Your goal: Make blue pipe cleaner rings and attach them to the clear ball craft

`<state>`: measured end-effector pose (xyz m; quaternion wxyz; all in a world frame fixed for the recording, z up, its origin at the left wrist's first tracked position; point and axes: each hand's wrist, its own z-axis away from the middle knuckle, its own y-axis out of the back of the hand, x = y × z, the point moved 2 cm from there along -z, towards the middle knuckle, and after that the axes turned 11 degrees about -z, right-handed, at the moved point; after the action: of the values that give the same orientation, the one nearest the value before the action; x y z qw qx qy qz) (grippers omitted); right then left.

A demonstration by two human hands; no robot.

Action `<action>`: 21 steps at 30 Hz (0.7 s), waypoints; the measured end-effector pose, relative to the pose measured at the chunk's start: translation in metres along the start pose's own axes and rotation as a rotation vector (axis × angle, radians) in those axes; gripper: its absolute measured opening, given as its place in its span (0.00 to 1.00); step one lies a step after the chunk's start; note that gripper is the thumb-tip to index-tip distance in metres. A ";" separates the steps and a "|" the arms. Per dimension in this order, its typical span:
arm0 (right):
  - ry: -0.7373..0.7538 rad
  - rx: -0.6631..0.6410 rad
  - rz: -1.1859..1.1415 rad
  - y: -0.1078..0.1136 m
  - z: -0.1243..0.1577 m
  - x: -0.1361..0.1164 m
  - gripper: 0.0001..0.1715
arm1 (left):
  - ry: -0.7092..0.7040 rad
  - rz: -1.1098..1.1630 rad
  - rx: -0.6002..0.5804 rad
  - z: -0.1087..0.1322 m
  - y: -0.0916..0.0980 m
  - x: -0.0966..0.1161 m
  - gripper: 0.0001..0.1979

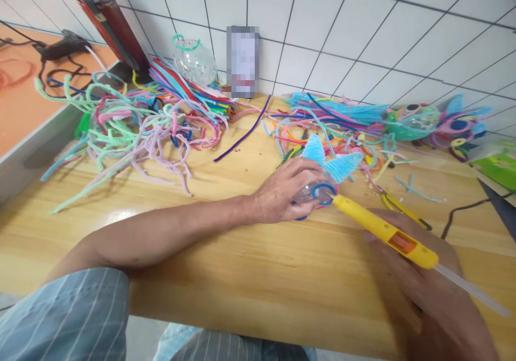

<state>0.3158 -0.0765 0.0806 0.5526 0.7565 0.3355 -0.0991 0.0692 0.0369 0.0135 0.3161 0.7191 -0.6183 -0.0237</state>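
Observation:
My left hand (284,194) is wrapped round a clear plastic ball (308,191) on the wooden table. Two light-blue pipe-cleaner triangles (342,166) stick up from the ball. A dark-blue pipe-cleaner ring (323,193) sits on the side facing right. My right hand (411,259) grips a yellow hot glue pen (382,229), a translucent glue stick (473,290) poking out of its back end. The pen's tip is at the blue ring; whether it touches cannot be made out. The fingers of my right hand are partly hidden behind the pen.
A tangle of pipe cleaners (137,129) covers the left side. Straight blue bundles (338,107) lie by the tiled wall. A phone (243,62) leans there, near a clear plastic bowl (194,62). Decorated balls (415,121) and a yellow cutter (405,210) are at right.

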 end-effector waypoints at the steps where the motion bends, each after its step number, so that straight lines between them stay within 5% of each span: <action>1: 0.009 -0.003 0.002 -0.001 0.000 -0.001 0.11 | 0.003 0.005 -0.002 0.000 0.000 0.000 0.22; 21: 0.011 -0.023 -0.059 -0.011 -0.004 -0.006 0.08 | 0.026 -0.013 -0.064 -0.003 0.002 0.005 0.19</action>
<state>0.3034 -0.0732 0.0772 0.5561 0.7404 0.3618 -0.1075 0.0697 0.0338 0.0186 0.3468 0.7130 -0.6083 -0.0361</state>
